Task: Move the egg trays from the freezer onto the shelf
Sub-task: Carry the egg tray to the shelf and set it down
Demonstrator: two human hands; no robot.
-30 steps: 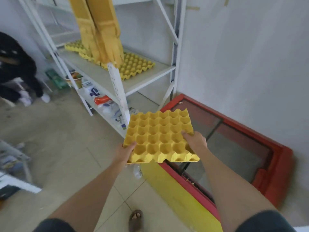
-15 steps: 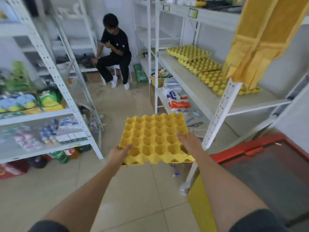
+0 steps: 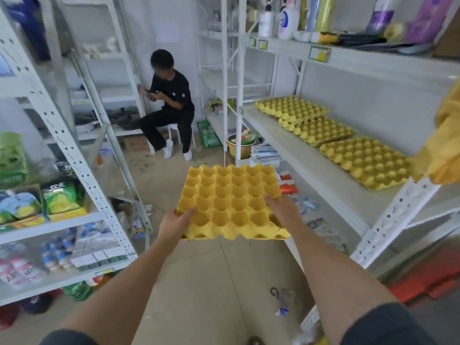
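Held tray: a yellow egg tray [image 3: 230, 201] is carried level in the aisle, above the tiled floor [image 3: 199, 282], empty cups facing up.
Left hand: the left hand [image 3: 174, 224] grips the tray's near left corner, thumb on top in a cup, fingers tucked out of sight beneath.
Right hand: the right hand [image 3: 280, 210] clamps the near right edge, thumb lying across the top cups, the rest hidden under the tray.
Shelf: the white metal shelf [image 3: 321, 175] stands to the right of the tray; the held tray is near its front edge but not over it.
Trays already placed: three yellow egg trays [image 3: 316, 129] lie in a row along the back of that shelf, each slightly overlapping or touching the next.
Upper shelf: bottles [image 3: 288, 18] and rolls stand on the level above.
Freezer: a red-rimmed corner [image 3: 428, 277] shows at the lower right, blurred.
Left rack: packaged goods [image 3: 62, 195] fill a second white rack.
Other person: someone in black [image 3: 169, 105] sits on a stool at the far end, bent over a phone.
Floor: scissors [image 3: 280, 298] lie on the tiles near the shelf's foot.
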